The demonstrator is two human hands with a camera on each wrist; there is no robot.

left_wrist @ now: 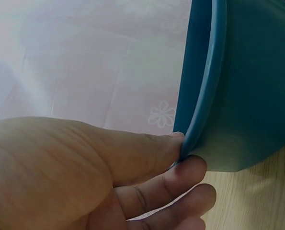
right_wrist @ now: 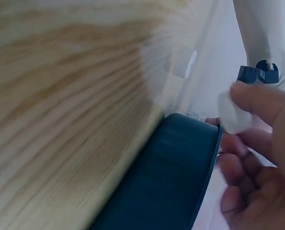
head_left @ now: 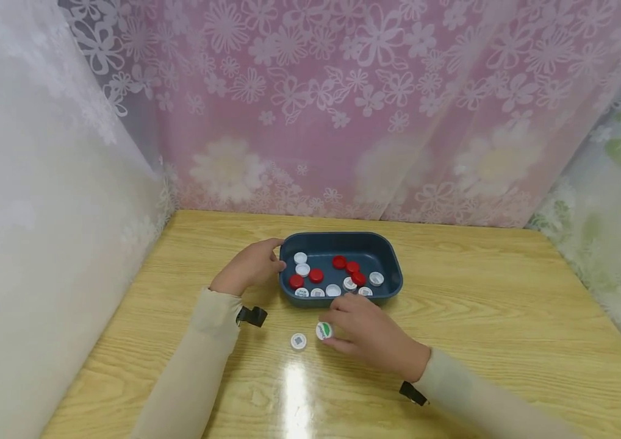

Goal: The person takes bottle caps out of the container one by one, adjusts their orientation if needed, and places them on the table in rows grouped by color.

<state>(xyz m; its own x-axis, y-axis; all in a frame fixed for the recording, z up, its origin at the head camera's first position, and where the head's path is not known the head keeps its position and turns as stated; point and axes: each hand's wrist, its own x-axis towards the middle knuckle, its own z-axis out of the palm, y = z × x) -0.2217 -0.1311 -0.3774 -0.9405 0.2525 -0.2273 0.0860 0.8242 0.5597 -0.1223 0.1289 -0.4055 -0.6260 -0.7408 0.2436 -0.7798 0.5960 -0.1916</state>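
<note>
A dark blue basin point(head_left: 338, 234) with rounded corners holds several red caps point(head_left: 316, 275) and several white caps point(head_left: 301, 258). At the basin's left end, my left hand point(head_left: 250, 265) pinches the rim; the left wrist view shows the thumb point(left_wrist: 147, 153) on one side and a forefinger on the other. In front of the basin, my right hand point(head_left: 371, 335) pinches a white cap point(head_left: 324, 330) with a green mark on its top. That cap point(right_wrist: 234, 115) is above the table in the right wrist view. Another white cap point(head_left: 298, 341) lies on the table between my hands.
The basin stands on a light wood-grain table point(head_left: 481, 305). A pink floral curtain point(head_left: 310, 122) hangs behind, with pale cloth at both sides. Each wrist wears a black strap; the left one point(head_left: 252, 316) is close to the basin's corner.
</note>
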